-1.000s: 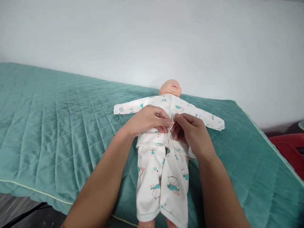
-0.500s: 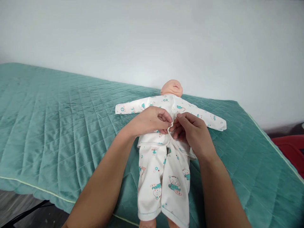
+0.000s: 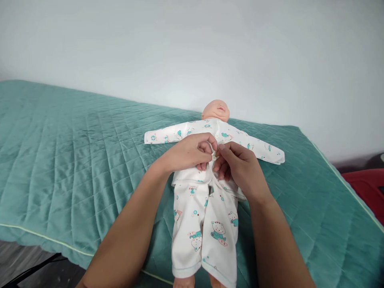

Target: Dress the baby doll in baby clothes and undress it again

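Note:
A baby doll (image 3: 216, 111) lies on its back, head toward the wall, arms spread. It wears a white printed shirt (image 3: 192, 176) and matching pants (image 3: 189, 224); its feet stick out at the bottom. Over the belly, my left hand (image 3: 196, 150) is closed, thumb and fingers pinching the shirt's front edge. Close against it, my right hand (image 3: 237, 162) pinches the same front opening from the other side, its fingers curled. A small pale fastener, perhaps a button or snap, shows between my fingertips. Below them the shirt's front edges part slightly.
A green quilted cover (image 3: 90, 168) with pale piping lies under the doll. Behind it rises a plain pale wall (image 3: 180, 48). A red object (image 3: 366, 188) stands past the right edge, and a dark floor (image 3: 24, 260) shows at lower left.
My fingertips have shifted slightly on the shirt front, and the left index finger is now raised and arched. The small fastener is more visible between my hands. The doll lies as before.

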`<state>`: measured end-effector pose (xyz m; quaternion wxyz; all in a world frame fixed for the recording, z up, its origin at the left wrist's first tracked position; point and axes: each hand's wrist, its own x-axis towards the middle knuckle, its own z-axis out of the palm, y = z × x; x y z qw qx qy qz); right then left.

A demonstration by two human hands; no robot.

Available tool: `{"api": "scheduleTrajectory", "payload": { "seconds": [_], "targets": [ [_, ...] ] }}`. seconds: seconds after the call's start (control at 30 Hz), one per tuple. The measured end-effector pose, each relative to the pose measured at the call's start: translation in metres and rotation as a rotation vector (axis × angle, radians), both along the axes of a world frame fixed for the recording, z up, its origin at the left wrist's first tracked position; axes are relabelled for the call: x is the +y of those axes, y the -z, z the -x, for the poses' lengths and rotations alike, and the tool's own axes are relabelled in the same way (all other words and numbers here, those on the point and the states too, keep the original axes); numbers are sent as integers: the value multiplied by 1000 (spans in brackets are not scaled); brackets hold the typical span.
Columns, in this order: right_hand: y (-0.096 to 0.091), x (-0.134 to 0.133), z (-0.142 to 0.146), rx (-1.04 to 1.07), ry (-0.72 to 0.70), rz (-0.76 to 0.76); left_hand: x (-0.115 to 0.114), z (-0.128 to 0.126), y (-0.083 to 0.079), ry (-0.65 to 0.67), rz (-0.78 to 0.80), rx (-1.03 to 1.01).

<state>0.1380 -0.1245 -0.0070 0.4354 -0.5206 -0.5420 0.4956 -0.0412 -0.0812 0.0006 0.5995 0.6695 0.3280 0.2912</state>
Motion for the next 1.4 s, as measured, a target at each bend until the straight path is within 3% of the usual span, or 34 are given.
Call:
{"api": "scheduleTrajectory", "payload": {
  "seconds": [0.33, 0.57, 0.7, 0.8, 0.9, 0.97, 1.07, 1.17, 1.23, 1.3, 1.4],
  "targets": [
    [2, 1, -3, 77, 6, -17, 0, 8, -4, 56, 59, 182],
    [12, 3, -4, 173, 354, -461, 2, 7, -2, 28, 29, 76],
    [21, 8, -7, -52, 288, -609, -5, 3, -2, -42, -59, 106],
    [31, 12, -7, -316, 169, -695, -27, 2, 14, -257, -228, 131],
    [40, 3, -2, -590, 48, -711, -61, 6, 40, -422, -446, 225],
    [45, -14, 2, -690, 0, -669, -85, 12, 58, -458, -521, 230],
    [55, -53, 2, -669, -70, -614, -103, 25, 76, -594, -501, 169],
    [67, -86, -13, -472, -151, -588, -90, 43, 86, -809, -477, 236],
    [74, -95, -33, -326, -101, -557, -67, 57, 88, -909, -546, 407],
    [80, -88, -59, -301, 44, -508, -39, 70, 89, -959, -656, 618],
    [83, -57, -102, -559, 313, -436, -3, 82, 91, -957, -580, 873]
  ]
}}
